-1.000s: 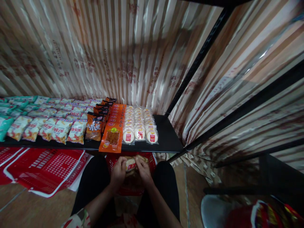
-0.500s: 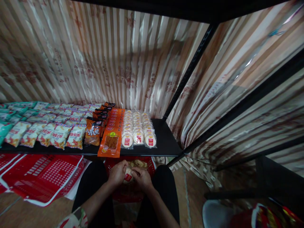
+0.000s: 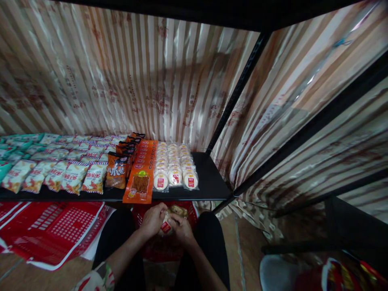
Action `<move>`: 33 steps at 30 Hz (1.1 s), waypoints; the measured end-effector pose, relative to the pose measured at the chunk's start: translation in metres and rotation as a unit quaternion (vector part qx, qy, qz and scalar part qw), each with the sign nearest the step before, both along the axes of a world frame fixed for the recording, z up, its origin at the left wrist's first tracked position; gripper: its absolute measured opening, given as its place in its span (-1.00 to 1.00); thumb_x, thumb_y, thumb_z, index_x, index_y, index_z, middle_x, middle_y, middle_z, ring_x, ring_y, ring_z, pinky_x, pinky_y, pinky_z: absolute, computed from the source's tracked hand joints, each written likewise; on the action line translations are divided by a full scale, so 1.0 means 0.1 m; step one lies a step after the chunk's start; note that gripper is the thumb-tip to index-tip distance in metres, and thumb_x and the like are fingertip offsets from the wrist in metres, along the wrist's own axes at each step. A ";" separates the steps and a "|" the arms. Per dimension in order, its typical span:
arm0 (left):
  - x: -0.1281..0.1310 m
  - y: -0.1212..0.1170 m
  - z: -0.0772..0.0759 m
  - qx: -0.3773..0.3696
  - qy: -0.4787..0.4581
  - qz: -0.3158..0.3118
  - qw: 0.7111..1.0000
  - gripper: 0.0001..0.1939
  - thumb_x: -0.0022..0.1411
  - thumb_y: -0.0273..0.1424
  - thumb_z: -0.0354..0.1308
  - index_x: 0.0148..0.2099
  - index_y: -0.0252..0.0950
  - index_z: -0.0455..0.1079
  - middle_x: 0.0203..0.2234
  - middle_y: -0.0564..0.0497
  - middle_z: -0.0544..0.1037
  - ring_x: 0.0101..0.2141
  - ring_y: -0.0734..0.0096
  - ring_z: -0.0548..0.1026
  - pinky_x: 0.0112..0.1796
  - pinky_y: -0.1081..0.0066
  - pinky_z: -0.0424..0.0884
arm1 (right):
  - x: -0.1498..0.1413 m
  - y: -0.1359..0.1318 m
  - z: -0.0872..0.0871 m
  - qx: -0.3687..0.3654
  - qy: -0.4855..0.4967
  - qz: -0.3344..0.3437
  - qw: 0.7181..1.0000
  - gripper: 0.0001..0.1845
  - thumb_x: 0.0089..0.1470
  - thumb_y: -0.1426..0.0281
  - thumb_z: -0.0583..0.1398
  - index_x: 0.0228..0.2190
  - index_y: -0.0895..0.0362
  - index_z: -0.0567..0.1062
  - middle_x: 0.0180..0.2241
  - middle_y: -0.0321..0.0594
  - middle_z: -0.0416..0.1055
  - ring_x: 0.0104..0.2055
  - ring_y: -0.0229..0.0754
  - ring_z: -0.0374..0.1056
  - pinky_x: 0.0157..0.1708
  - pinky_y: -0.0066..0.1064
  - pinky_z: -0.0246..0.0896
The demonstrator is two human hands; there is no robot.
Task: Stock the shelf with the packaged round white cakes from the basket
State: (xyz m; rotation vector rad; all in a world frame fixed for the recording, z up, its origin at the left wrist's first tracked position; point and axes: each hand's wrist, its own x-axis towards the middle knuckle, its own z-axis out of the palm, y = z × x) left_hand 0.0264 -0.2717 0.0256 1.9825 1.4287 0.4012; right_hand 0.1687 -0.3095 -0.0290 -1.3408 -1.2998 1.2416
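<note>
Between my knees, my left hand (image 3: 154,220) and my right hand (image 3: 181,228) are both closed on one wrapped round cracker (image 3: 166,227), white with a red label, in clear film. My fingers cover its edges. Beneath the hands is a red basket (image 3: 194,210), with other wrapped snacks (image 3: 178,210) partly showing in it. Just beyond, on the black shelf (image 3: 209,190), wrapped round crackers (image 3: 176,177) with the same red label lie in three rows. To their left is an orange packet strip (image 3: 140,184) with brown sticks showing, its lower end over the shelf edge.
Orange-black bags (image 3: 116,171), white snack bags (image 3: 94,178) and green bags (image 3: 4,167) line the shelf's left side. A red basket (image 3: 60,228) lies below. Black posts (image 3: 239,93) and striped curtains (image 3: 169,81) surround the shelf. A white stool (image 3: 274,271) stands lower right.
The camera view has tilted up slightly, so the shelf sits lower in the picture. Both hands remain on the wrapped cracker, which has turned and tilted in my fingers.
</note>
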 end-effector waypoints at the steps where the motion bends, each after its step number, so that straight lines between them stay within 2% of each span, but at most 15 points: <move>1: 0.00 0.01 -0.01 0.001 -0.007 0.009 1.000 -0.83 0.17 -0.44 -0.08 -0.25 -0.22 0.33 -0.34 0.08 0.52 -0.30 0.51 0.44 -0.30 0.58 0.22 | 0.00 0.00 -0.02 -0.013 0.023 -0.008 1.000 -0.66 -0.11 0.14 0.17 -0.35 0.09 0.55 -0.40 -0.23 0.50 -0.35 -0.13 0.38 -0.30 -0.33 0.25; 5: -0.02 0.01 -0.04 -0.005 -0.022 0.025 0.999 -0.80 0.20 -0.36 -0.11 -0.28 -0.22 0.34 -0.38 0.08 0.52 -0.33 0.49 0.45 -0.33 0.56 0.23 | 0.02 0.01 -0.07 -0.052 0.087 -0.037 0.994 -0.53 -0.21 0.01 0.20 -0.35 0.08 0.56 -0.41 -0.20 0.50 -0.36 -0.09 0.40 -0.32 -0.26 0.29; 10: -0.05 0.02 -0.09 -0.024 -0.047 0.055 0.997 -0.79 0.18 -0.31 -0.09 -0.32 -0.22 0.35 -0.41 0.09 0.52 -0.37 0.50 0.45 -0.36 0.56 0.23 | 0.04 0.02 -0.07 -0.053 0.114 -0.089 0.988 -0.48 -0.29 -0.01 0.25 -0.35 0.10 0.57 -0.41 -0.15 0.51 -0.35 -0.04 0.41 -0.30 -0.18 0.31; 17: -0.07 0.04 -0.29 -0.050 -0.198 0.092 0.975 -0.78 0.11 -0.27 -0.04 -0.29 -0.26 0.33 -0.38 0.03 0.52 -0.34 0.44 0.46 -0.30 0.50 0.30 | 0.06 0.04 -0.01 -0.046 0.137 -0.140 0.980 -0.45 -0.31 0.00 0.27 -0.34 0.14 0.57 -0.46 -0.14 0.52 -0.33 -0.02 0.42 -0.31 -0.19 0.33; 22: -0.02 0.01 -0.38 -0.106 -0.279 0.125 0.946 -0.70 0.05 -0.21 0.01 -0.23 -0.31 0.29 -0.51 0.05 0.48 -0.46 0.44 0.43 -0.38 0.45 0.33 | 0.08 0.08 0.03 -0.043 0.157 -0.180 0.970 -0.42 -0.35 -0.01 0.28 -0.34 0.17 0.57 -0.46 -0.13 0.52 -0.35 -0.04 0.42 -0.32 -0.20 0.34; 29: 0.08 0.00 -0.40 -0.116 -0.283 0.127 0.944 -0.81 0.06 -0.30 0.00 -0.31 -0.29 0.34 -0.51 0.06 0.47 -0.48 0.47 0.42 -0.41 0.48 0.33 | 0.11 0.10 0.02 -0.035 0.173 -0.198 0.964 -0.45 -0.29 0.01 0.26 -0.32 0.15 0.57 -0.44 -0.12 0.53 -0.37 -0.04 0.42 -0.38 -0.23 0.35; 33: 0.11 0.02 -0.35 -0.088 -0.257 0.133 0.953 -0.82 0.10 -0.34 -0.02 -0.29 -0.29 0.33 -0.47 0.04 0.48 -0.43 0.47 0.43 -0.37 0.48 0.34 | 0.14 0.10 -0.02 -0.024 0.128 -0.195 0.972 -0.49 -0.19 0.04 0.22 -0.28 0.14 0.55 -0.35 -0.11 0.52 -0.35 -0.07 0.42 -0.32 -0.25 0.34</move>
